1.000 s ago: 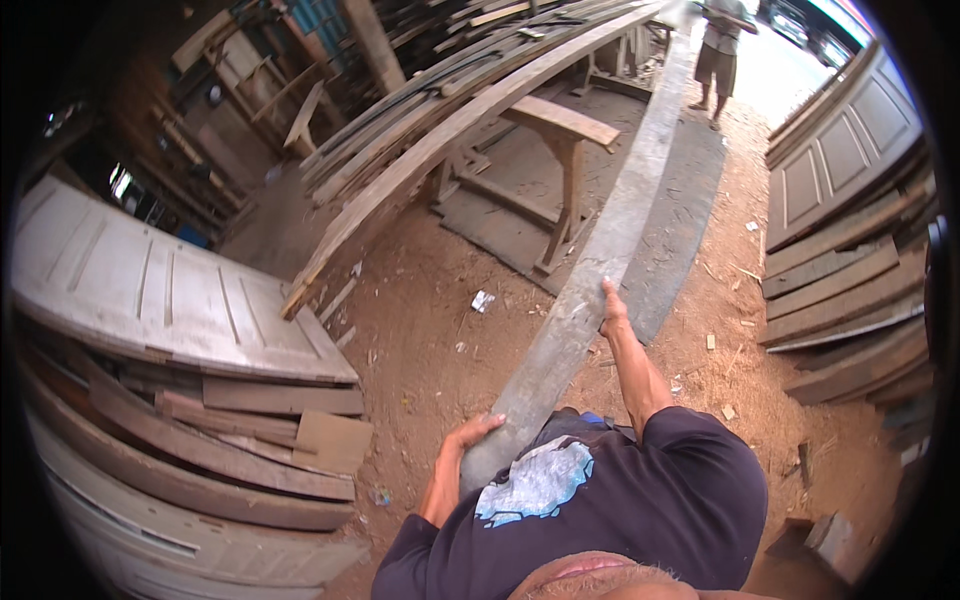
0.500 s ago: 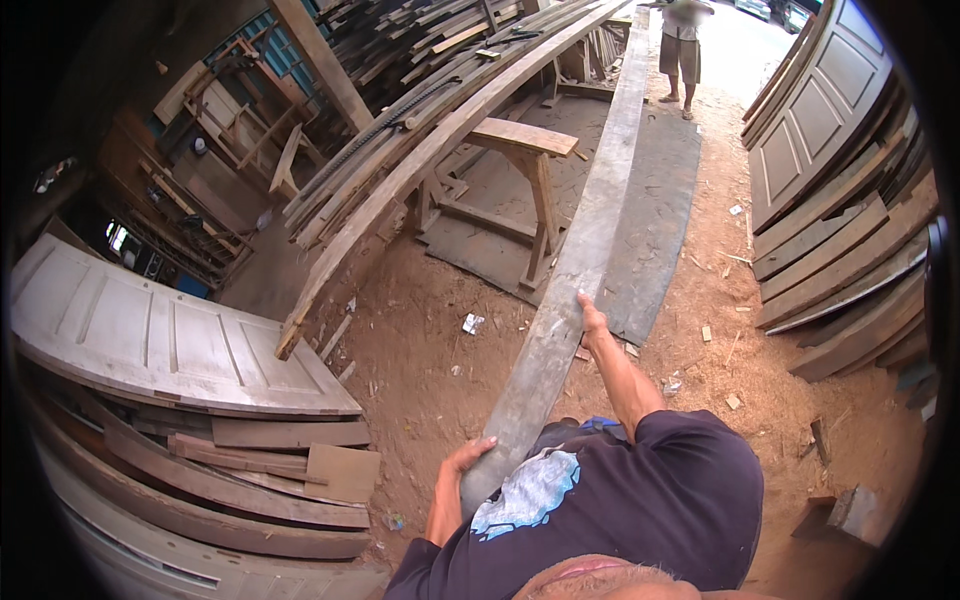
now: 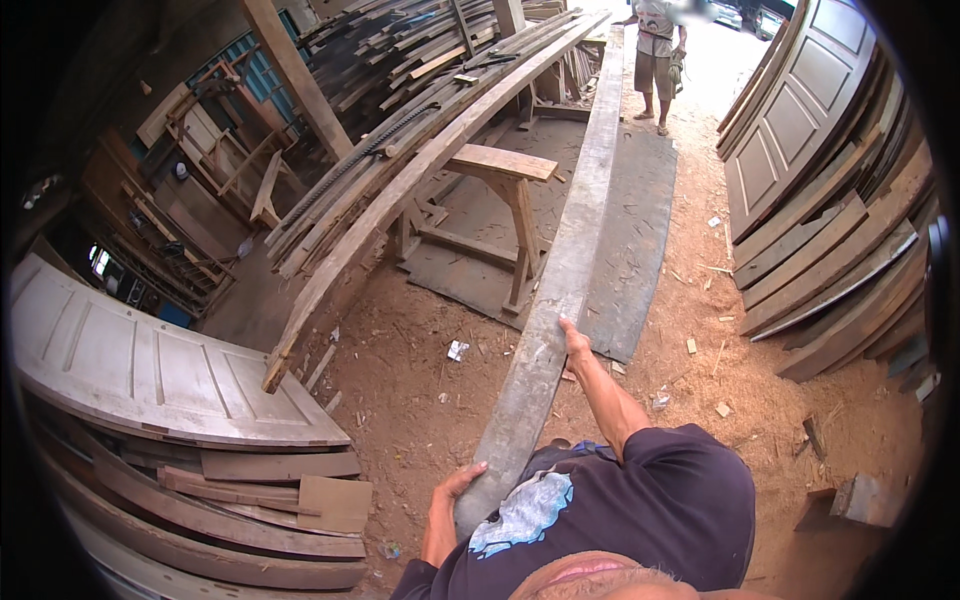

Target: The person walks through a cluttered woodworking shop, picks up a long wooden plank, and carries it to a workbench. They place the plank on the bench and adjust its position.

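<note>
Plank (image 3: 560, 290), long, grey, weathered: runs from your chest at the near edge away to the far end of the yard, where another person (image 3: 657, 60) stands beside its far tip. Your left hand (image 3: 458, 487) cups the near end from the left, fingers curled against the edge. Your right hand (image 3: 574, 340) sits farther along, on the right edge, fingers wrapped over it; how firmly it clamps you cannot tell.

Sawhorse (image 3: 505, 215), wooden: just left of the plank's middle, standing on a dark mat (image 3: 640, 250) laid over the reddish dirt.

Curved timbers (image 3: 400, 180): stacked left of the sawhorse, sloping down toward the near left.

Panelled door (image 3: 140, 370), pale: lying flat on a pile of boards at near left.

Doors and planks (image 3: 830, 230): leaning in a row along the right side.
</note>
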`<control>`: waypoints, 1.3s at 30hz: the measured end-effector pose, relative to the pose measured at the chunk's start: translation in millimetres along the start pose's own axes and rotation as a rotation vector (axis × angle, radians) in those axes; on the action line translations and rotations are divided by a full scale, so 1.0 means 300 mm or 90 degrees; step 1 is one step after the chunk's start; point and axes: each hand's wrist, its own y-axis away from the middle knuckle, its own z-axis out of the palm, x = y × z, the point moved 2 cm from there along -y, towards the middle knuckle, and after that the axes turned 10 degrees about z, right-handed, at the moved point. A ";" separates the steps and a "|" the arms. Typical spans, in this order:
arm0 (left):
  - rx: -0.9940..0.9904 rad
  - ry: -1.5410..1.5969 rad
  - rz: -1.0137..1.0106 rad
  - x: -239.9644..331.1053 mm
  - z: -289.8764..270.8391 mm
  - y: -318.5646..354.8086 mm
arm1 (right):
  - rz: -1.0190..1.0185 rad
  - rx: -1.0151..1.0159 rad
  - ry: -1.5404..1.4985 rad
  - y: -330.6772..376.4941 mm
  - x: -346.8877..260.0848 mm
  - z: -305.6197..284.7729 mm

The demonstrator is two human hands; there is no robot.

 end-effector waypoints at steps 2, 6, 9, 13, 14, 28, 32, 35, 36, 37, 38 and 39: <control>-0.011 -0.008 0.001 0.006 0.005 -0.016 | -0.005 0.011 0.002 -0.043 -0.015 -0.035; -0.019 -0.019 0.015 -0.028 -0.020 -0.033 | -0.006 0.022 0.004 -0.079 -0.001 -0.070; -0.020 -0.002 0.019 -0.075 -0.058 -0.049 | 0.001 0.021 0.008 -0.072 0.027 -0.045; -0.038 -0.009 0.012 -0.070 -0.050 -0.054 | -0.011 0.019 -0.004 -0.111 0.026 -0.107; -0.039 -0.020 0.020 -0.060 -0.048 -0.047 | -0.009 0.011 -0.011 -0.112 0.030 -0.111; -0.002 -0.173 -0.085 -0.357 -0.240 -0.089 | 0.008 -0.023 -0.046 0.106 0.153 -0.115; 0.001 -0.156 -0.095 -0.327 -0.238 -0.054 | 0.005 0.004 -0.003 0.147 0.174 -0.067; -0.009 -0.180 -0.072 -0.333 -0.232 -0.045 | -0.030 -0.006 0.002 0.120 0.176 -0.097; -0.023 -0.180 -0.079 -0.327 -0.228 -0.039 | -0.024 -0.010 0.001 0.102 0.174 -0.114; -0.037 -0.183 -0.089 -0.262 -0.201 -0.027 | -0.017 -0.011 -0.003 0.081 0.170 -0.122; -0.042 -0.176 -0.101 -0.254 -0.200 0.009 | -0.008 -0.022 0.000 0.110 0.197 -0.095; -0.047 -0.134 -0.088 -0.306 -0.238 0.012 | 0.001 -0.034 0.003 0.138 0.227 -0.065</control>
